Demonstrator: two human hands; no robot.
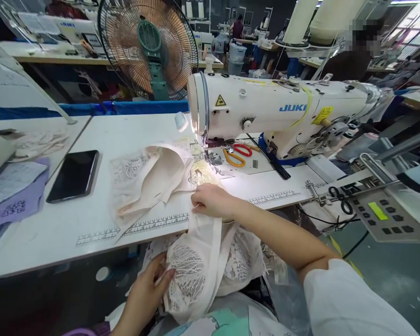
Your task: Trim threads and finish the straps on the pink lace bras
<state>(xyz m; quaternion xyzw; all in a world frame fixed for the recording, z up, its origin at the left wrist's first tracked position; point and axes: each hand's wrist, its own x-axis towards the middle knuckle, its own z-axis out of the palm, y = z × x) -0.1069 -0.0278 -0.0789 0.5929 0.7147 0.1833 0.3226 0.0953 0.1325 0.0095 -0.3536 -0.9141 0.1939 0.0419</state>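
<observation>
- The cream lace garment (191, 275) hangs from the front edge of the table into my lap, in front of the sewing machine's needle end. A plain cream band runs up it to the table edge.
- My left hand (150, 289) is below the table edge, in front of and to the left of the machine. Its thumb and fingers are clamped on the garment's lace cup.
- My right hand (213, 200) lies at the table edge straight in front of the needle. Its fingers are drawn together and closed on the top of the band.
- A heap of cream fabric (150, 179) with lace patches lies on the white table (91, 224), just left of the needle. I cannot tell whether it is joined to the garment.
- The white JUKI sewing machine (266, 109) stands behind my right hand, with its lamp lighting the cloth under its head.
- Orange-handled scissors (234, 158) and red-handled scissors (243, 149) lie on the machine bed, under its arm.
- A black phone (73, 175) lies face up, well to the left of the machine, with a purple cloth (17, 200) further left.
- A standing fan (149, 46) is behind the machine's left end.
- A control panel (385, 212) sits at the machine's right, nearer to me.
</observation>
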